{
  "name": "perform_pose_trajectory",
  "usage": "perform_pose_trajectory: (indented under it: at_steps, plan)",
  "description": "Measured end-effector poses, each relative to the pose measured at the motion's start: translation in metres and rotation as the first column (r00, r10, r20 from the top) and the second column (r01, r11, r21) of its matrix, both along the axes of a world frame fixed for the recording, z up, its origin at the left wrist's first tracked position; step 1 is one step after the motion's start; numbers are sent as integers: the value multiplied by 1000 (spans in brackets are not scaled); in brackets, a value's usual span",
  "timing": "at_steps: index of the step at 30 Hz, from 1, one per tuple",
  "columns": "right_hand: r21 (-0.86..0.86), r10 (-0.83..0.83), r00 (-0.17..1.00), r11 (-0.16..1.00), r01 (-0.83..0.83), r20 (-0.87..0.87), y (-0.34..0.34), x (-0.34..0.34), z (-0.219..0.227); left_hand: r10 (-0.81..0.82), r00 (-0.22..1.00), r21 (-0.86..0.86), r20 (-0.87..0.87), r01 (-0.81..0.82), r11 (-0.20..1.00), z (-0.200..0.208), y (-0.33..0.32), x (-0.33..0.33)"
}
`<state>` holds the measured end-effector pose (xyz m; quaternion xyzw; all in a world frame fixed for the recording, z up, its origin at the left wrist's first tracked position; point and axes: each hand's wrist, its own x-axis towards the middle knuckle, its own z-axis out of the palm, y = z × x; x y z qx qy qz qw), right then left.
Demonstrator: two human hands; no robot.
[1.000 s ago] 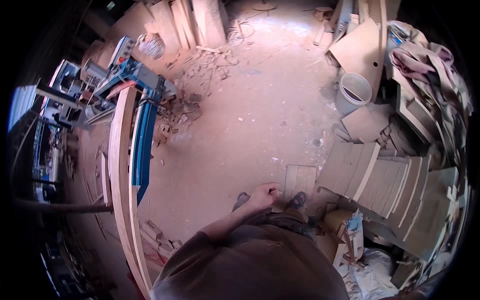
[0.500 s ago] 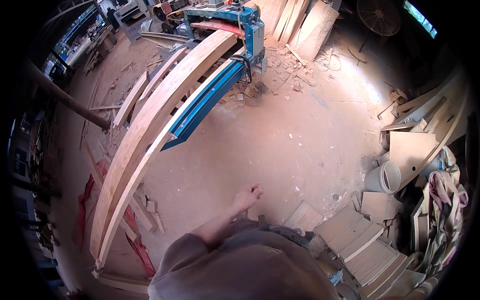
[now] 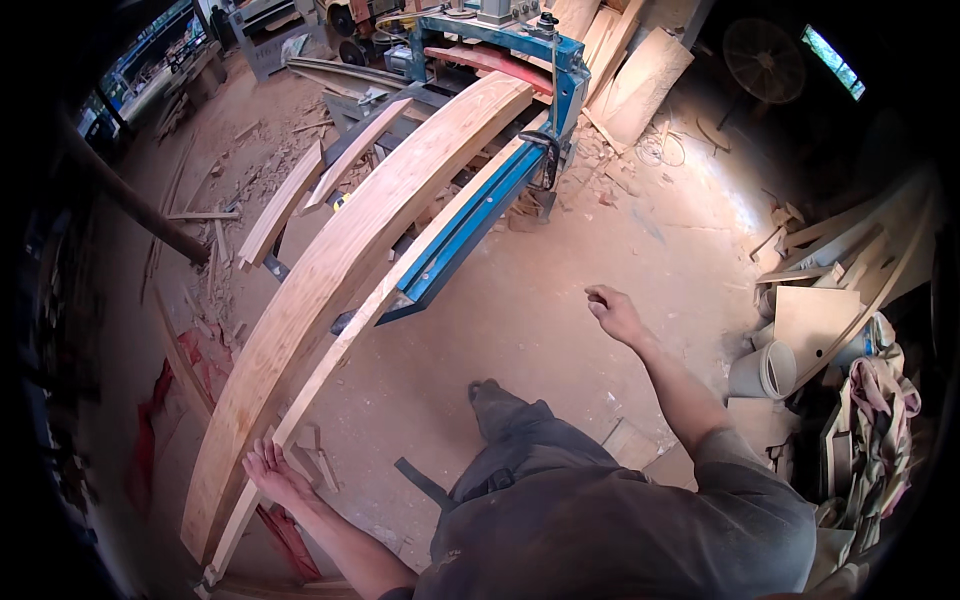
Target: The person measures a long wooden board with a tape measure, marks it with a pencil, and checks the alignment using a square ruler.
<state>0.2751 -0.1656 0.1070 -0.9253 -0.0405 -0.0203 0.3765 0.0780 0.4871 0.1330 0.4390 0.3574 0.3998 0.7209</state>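
A long curved wooden beam [image 3: 330, 265] lies lengthwise, its far end against a blue metal machine [image 3: 570, 85] with a red curved part. Beside the beam, on the side towards me, runs a narrow wooden strip [image 3: 325, 365], next to the machine's blue rail [image 3: 455, 235]. My left hand [image 3: 275, 472] lies over this strip near its close end, fingers extended and slightly apart. Held out over the floor at the right is my right hand [image 3: 615, 313], its fingers loosely curled with nothing visible in them.
Shorter curved wood pieces [image 3: 285, 205] lie beyond the beam. Wood scraps and dust cover the floor near the machine, with boards [image 3: 650, 85] leaning behind. At the right stand a white bucket [image 3: 765, 370], a pale panel [image 3: 815, 318] and a bundled cloth [image 3: 880, 390]. A pole [image 3: 140, 200] slants at left.
My left hand has come into view and onto the narrow strip. The right hand has swung outward, away from my body. My view has shifted, so the beam appears larger.
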Motion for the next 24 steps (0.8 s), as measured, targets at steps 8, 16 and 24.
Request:
perform_pose_trajectory:
  at_steps: [8, 16, 24]
  plan:
    - [-182, 433, 864, 900, -397, 258, 241, 180, 89, 297, 932, -149, -207, -330, 932, -39, 153, -24]
    - [-336, 578, 728, 813, -476, 369, 389, 280, 65, 449, 702, 56, -554, -506, 861, -140, 257, -33]
    - [-432, 725, 642, 677, -596, 250, 470, 296, 33, 255, -459, -129, -851, 654, 746, -96, 241, 20]
